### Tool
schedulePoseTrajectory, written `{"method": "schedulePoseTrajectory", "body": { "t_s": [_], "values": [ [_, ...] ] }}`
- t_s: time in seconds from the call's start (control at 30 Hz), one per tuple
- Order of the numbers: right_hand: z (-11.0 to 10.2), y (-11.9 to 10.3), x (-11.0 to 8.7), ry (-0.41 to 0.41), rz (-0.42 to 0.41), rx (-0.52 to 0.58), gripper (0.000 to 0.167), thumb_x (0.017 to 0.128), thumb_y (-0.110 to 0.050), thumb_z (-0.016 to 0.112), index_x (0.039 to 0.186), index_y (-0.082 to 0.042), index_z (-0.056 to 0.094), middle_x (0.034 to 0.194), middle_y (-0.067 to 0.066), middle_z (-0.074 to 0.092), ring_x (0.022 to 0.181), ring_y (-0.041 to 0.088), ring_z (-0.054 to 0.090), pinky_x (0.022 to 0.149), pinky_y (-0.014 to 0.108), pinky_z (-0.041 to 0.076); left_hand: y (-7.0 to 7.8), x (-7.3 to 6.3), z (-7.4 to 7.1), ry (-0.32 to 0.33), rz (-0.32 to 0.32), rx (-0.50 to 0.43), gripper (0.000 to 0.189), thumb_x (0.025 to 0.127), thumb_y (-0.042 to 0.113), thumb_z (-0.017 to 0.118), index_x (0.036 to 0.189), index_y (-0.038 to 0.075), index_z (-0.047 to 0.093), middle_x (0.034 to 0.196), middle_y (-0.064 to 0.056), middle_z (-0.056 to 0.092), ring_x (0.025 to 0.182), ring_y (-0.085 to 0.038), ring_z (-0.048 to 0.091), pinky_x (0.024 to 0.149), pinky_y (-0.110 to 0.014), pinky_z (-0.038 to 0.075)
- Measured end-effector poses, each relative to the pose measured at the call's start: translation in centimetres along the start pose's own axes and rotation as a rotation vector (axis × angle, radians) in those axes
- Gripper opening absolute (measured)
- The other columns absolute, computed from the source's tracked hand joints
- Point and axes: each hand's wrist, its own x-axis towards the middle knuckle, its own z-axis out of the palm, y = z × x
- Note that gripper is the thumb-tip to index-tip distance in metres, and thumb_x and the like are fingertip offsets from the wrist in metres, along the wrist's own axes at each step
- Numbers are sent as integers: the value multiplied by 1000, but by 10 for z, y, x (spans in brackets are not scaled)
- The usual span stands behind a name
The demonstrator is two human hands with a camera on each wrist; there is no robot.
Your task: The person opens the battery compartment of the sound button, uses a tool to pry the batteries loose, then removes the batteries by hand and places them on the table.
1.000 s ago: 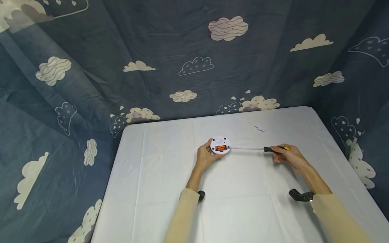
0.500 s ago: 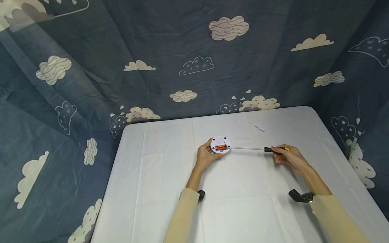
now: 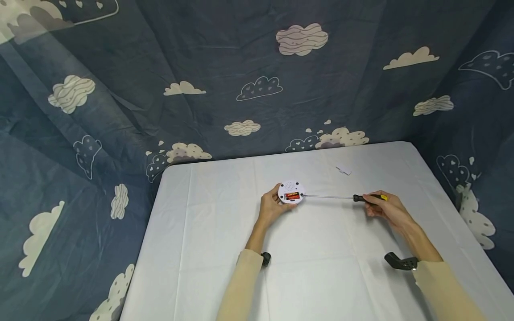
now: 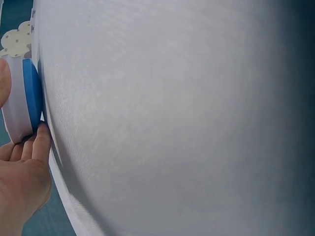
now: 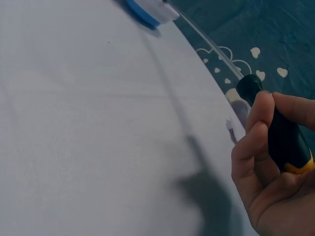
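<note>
My left hand (image 3: 273,207) grips a round white device (image 3: 291,186) by its edge, its dotted grille side facing up. The left wrist view shows a blue base (image 4: 33,93) under the device's white rim. Red batteries (image 3: 292,195) lie in the device's uncovered compartment. My right hand (image 3: 386,210) pinches the black and yellow handle of a long screwdriver (image 3: 330,196) between thumb and fingers. The shaft points left, its tip right at the device's right edge beside the battery compartment. In the right wrist view the handle (image 5: 285,137) sits against the curled fingers.
A small white battery cover (image 3: 343,170) lies on the white-clothed table (image 3: 217,232) behind the right hand. Dark blue curtains (image 3: 225,53) with cloud prints stand along the table's back and sides. Both wrists wear black camera mounts (image 3: 401,262).
My right hand has drawn the screwdriver slightly to the right, and its tip has moved from the batteries to the device's edge. The left hand and device have stayed nearly still.
</note>
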Motion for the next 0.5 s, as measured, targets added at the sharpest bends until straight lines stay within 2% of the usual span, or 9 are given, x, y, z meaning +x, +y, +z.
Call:
{"method": "schedulePoseTrajectory", "body": {
  "t_s": [0.1, 0.2, 0.37, 0.5],
  "values": [
    [-3, 1, -2, 28, -31, 35, 23, 101, -24, 70, 109, -8, 57, 81, -3, 73, 63, 9, 67, 61, 23, 63, 0, 0, 0, 5, -9, 4, 92, 72, -7, 90, 152, -4, 46, 148, -21, 58, 137, -28, 59, 109, -25, 54],
    [-5, 5, -3, 86, -99, 108, 21, 100, -21, 70, 110, -9, 55, 80, -5, 73, 62, 8, 66, 58, 21, 61, 0, -1, 0, 12, -25, 13, 93, 72, -5, 91, 153, -3, 45, 150, -21, 57, 138, -27, 58, 110, -24, 53],
    [-2, 19, 1, 285, -229, 215, 22, 99, -17, 71, 112, -15, 53, 81, -10, 75, 59, 3, 66, 53, 14, 58, 0, -1, 0, 10, -36, 5, 93, 72, -4, 91, 153, -3, 45, 151, -20, 56, 139, -27, 57, 111, -25, 53],
    [9, 27, 4, 476, -279, 296, 23, 97, -12, 72, 112, -15, 53, 80, -7, 74, 54, 4, 62, 47, 13, 54, 0, -1, 0, 6, -39, -7, 93, 72, -6, 91, 153, -3, 46, 150, -20, 57, 138, -26, 58, 110, -23, 53]
  ]
}}
